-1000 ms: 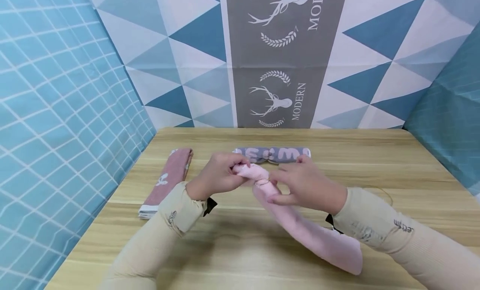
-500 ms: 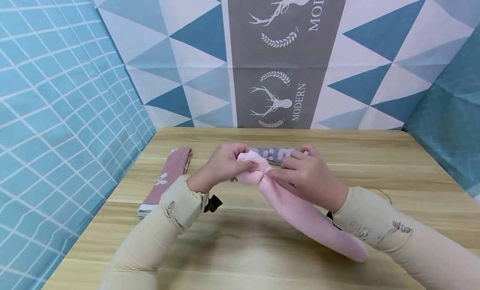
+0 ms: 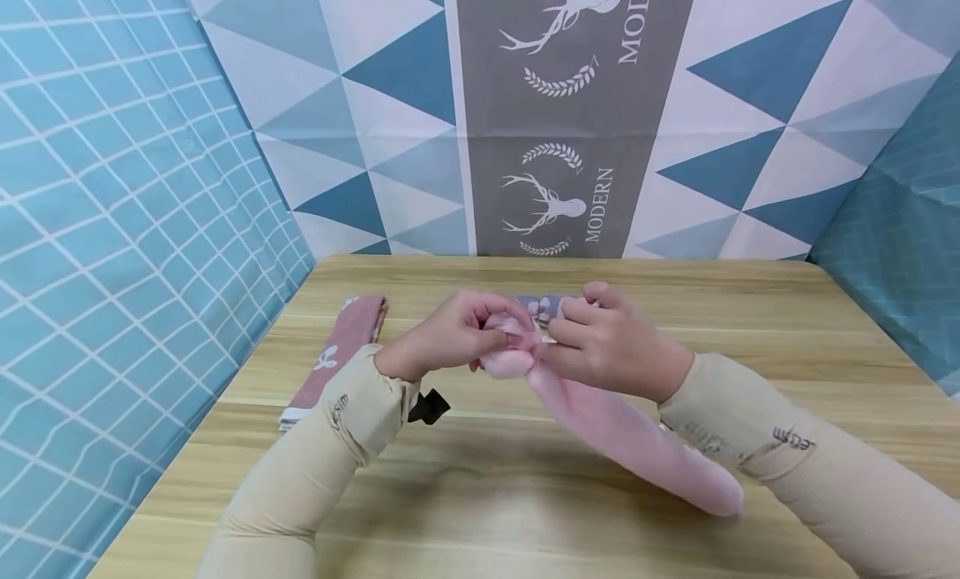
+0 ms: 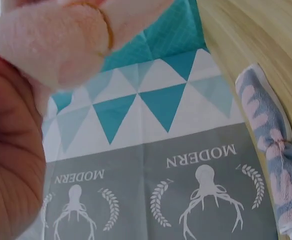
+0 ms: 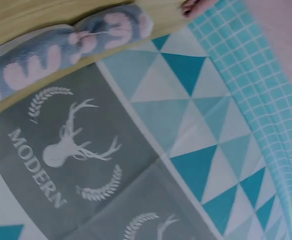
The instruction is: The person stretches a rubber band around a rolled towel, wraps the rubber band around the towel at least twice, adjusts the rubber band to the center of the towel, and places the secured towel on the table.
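Observation:
A pink rolled towel [image 3: 637,450] slants across the middle of the head view, its free end toward the lower right. My left hand [image 3: 450,333] grips the bunched far end, thumb pressed into the cloth. Close beside it, my right hand [image 3: 615,350] has curled fingers pinching where the towel narrows. A thin yellow-brown elastic band [image 4: 108,27] circles that narrow part in the left wrist view. There the left hand's palm [image 4: 11,165] lies below the towel's bunched end [image 4: 46,40]. In the right wrist view, the right hand's grip is out of sight.
A folded dusty-rose towel [image 3: 345,346] with white leaf shapes lies at the left of the wooden table [image 3: 480,521]. Behind the hands lies a blue-grey and pink rolled towel [image 4: 266,115], cinched at its middle. A patterned cloth wall [image 3: 405,129] stands beyond the table's back edge.
The pink towel's held end has become a rounder bunch in the left hand. Its free end has swung slightly up and right. The right hand's fingers have curled in tighter at the narrow part.

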A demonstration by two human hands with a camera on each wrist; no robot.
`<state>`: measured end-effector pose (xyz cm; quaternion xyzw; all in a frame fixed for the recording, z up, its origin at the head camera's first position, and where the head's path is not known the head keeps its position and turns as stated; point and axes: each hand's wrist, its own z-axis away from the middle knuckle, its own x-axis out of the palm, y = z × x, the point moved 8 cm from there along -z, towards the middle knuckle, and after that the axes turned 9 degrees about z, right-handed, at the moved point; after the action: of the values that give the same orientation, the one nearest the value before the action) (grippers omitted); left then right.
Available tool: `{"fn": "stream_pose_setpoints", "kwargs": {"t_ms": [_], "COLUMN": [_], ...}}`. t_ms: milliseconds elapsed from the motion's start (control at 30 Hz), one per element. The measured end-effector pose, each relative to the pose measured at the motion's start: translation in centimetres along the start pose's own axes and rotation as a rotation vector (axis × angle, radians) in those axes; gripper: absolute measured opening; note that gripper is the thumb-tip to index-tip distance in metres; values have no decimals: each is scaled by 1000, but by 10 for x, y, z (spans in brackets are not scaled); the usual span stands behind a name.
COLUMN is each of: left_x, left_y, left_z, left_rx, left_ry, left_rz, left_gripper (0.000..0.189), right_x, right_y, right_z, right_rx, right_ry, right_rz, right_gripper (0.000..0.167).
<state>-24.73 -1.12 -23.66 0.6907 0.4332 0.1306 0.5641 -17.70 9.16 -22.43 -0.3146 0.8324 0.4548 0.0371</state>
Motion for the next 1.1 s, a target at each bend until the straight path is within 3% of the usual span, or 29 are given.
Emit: {"fn": "stream_pose_setpoints", "kwargs": {"t_ms": [100,167,367,500,633,700,800,967,1100], "left_x": [2,3,-1,-3,4,7,7,7,5], "left_y": [3,3,2,3,4,4,2,-10,-17], "left_z": [-1,-1,1,3,4,5,6,6,5], "left_rx": [89,108,47,26,78,116,141,91,66], "left_ry": [-47,-65,-74,-73,-142,-165,-149,-126,-107], "left_rz": [-20,-14,25,84,134,131,111,94,77], "left_gripper": [12,10,8,7,5,6,6,6,6], "right_x": [5,8,9,3,-2,1,8,16,21], "right_y": [0,-1,-4,-4,-5,-6,-6,-6,-4], "right_z": [1,1,3,3,3,4,5,8,10], "right_rx": [-4,-16,-56,-48,-44,-51,-41,0,42], "right_ry": [6,-3,6,79,153,126,44,-75,-155], "right_rz": [-13,-9,21,38,42,41,-18,-230,-353], "right_gripper": [25,29,32,26,20,20,24,37,21]}}
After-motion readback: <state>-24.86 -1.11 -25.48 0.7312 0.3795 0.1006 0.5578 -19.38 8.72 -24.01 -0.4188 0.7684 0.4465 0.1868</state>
